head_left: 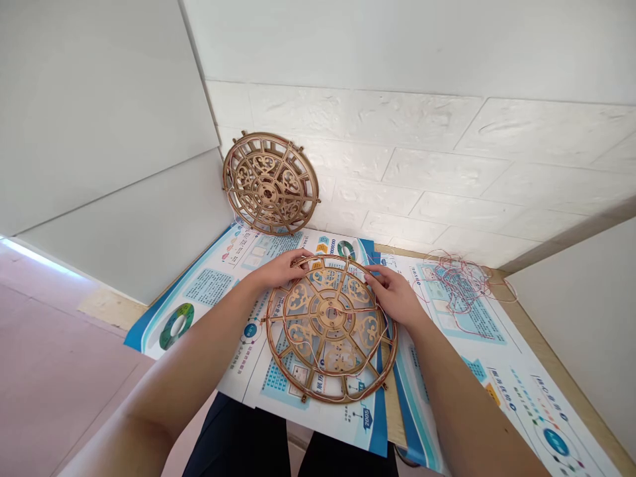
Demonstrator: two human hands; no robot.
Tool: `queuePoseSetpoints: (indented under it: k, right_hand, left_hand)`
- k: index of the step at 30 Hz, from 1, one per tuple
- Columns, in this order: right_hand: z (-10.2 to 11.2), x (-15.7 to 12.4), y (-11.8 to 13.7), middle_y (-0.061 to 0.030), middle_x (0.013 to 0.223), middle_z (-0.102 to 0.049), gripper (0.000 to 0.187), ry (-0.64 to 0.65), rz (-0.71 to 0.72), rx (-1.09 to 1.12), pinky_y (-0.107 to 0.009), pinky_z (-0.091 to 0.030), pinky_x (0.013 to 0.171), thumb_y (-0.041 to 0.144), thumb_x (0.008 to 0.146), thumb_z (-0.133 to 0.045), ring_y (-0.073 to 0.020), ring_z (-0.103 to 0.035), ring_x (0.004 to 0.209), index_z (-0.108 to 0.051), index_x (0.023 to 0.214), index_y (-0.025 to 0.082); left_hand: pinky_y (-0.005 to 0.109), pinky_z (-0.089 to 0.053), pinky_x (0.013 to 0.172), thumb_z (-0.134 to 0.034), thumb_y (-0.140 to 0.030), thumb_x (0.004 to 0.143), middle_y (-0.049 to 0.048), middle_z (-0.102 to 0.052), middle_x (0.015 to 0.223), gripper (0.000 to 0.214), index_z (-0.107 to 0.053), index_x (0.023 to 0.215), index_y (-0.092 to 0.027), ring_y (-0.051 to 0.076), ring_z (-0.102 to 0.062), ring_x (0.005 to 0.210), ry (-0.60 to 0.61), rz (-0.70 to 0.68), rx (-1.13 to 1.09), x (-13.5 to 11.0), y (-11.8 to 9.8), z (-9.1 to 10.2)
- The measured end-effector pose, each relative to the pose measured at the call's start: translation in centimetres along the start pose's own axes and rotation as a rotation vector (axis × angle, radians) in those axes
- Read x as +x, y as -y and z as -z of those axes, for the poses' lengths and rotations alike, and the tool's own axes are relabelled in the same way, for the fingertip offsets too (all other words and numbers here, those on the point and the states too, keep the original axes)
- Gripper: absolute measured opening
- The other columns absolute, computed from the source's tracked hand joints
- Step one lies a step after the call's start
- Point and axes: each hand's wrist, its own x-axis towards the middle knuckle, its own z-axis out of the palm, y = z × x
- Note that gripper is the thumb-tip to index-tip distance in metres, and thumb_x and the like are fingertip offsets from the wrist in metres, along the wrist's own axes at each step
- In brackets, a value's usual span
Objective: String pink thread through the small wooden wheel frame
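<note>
1. On a blue-and-white printed paper sheet [209, 288], a round tan laser-cut wooden lattice wheel [330, 315] lies flat between the two hands, its upper rim at the fingertips.
2. Left hand [281, 269]: laid across the wheel's upper left rim, touching it; whether it clamps the rim cannot be determined.
3. Right hand [392, 295]: laid on the upper right rim, touching it, well apart from the left; clamping likewise cannot be determined.
4. Beyond the sheet: a second round wooden lattice wheel [271, 184], tilted against a white brick-textured wall [397, 165].
5. Right of the right hand: a loose tangle of thin red wire [457, 285] on another printed paper sheet [447, 371].
</note>
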Motion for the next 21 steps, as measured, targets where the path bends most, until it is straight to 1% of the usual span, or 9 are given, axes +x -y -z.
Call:
queuePoseSetpoints:
  k: [5,9,11,13,15,19,21]
  right_hand:
    - [-0.1,0.0,-0.1,-0.0045,0.076,-0.069,0.055,-0.014,0.009,-0.014,-0.033,-0.046,0.061,0.063,0.086,-0.056,-0.0219,-0.062,0.066,-0.066,0.118,0.018]
    - [-0.2,0.2,-0.4,-0.0040,0.072,-0.067,0.056,-0.021,0.030,0.028,-0.031,-0.045,0.058,0.064,0.086,-0.058,-0.0207,-0.060,0.064,-0.067,0.116,0.017]
    - [-0.1,0.2,-0.7,-0.0040,0.072,-0.066,0.057,-0.027,0.045,0.062,-0.030,-0.044,0.058,0.064,0.087,-0.059,-0.0198,-0.060,0.063,-0.066,0.116,0.017]
    - [0.2,0.3,-0.9,-0.0039,0.072,-0.066,0.058,-0.044,0.058,0.081,-0.029,-0.043,0.057,0.065,0.087,-0.060,-0.0188,-0.058,0.062,-0.067,0.116,0.016]
    - [0.6,0.4,-1.1,-0.0032,0.067,-0.064,0.060,-0.097,0.060,0.085,-0.028,-0.041,0.054,0.066,0.085,-0.062,-0.0172,-0.054,0.057,-0.067,0.116,0.015]
    - [1.7,0.8,-1.2,-0.0011,0.060,-0.059,0.065,-0.299,0.016,0.103,-0.025,-0.034,0.046,0.069,0.082,-0.065,-0.0135,-0.045,0.048,-0.067,0.117,0.013]
    - [2.2,1.0,-1.3,-0.0007,0.060,-0.058,0.064,-0.395,-0.018,0.100,-0.025,-0.034,0.044,0.067,0.081,-0.066,-0.0130,-0.044,0.046,-0.067,0.117,0.013]
  left_hand:
    - [0.025,-0.042,0.060,-0.058,-0.027,0.076,-0.0013,-0.055,0.087,0.040,-0.059,0.116,-0.022,0.013,-0.054,0.070,0.004,-0.013,-0.033,0.0,0.2,0.0]
    - [0.024,-0.041,0.059,-0.063,-0.026,0.073,-0.0020,-0.056,0.088,0.045,-0.059,0.117,-0.022,0.012,-0.053,0.068,0.000,-0.002,-0.047,0.1,0.1,0.0]
    - [0.024,-0.042,0.059,-0.063,-0.029,0.074,-0.0019,-0.057,0.085,0.042,-0.060,0.115,-0.022,0.013,-0.054,0.067,-0.013,0.005,-0.105,0.2,0.0,0.0]
    - [0.023,-0.040,0.056,-0.062,-0.033,0.077,-0.0021,-0.057,0.078,0.041,-0.061,0.115,-0.021,0.013,-0.054,0.064,-0.040,0.019,-0.180,0.4,0.0,-0.1]
    - [0.023,-0.041,0.055,-0.062,-0.037,0.077,-0.0015,-0.059,0.077,0.045,-0.059,0.119,-0.021,0.013,-0.055,0.061,-0.081,0.025,-0.269,0.7,0.2,-0.1]
    - [0.026,-0.046,0.056,-0.064,-0.042,0.078,0.0042,-0.067,0.095,0.056,-0.052,0.128,-0.020,0.015,-0.063,0.066,-0.152,-0.002,-0.409,1.4,0.8,0.0]
    - [0.026,-0.047,0.057,-0.066,-0.037,0.077,0.0055,-0.069,0.099,0.059,-0.050,0.131,-0.020,0.015,-0.065,0.068,-0.173,-0.001,-0.403,1.6,1.0,0.1]
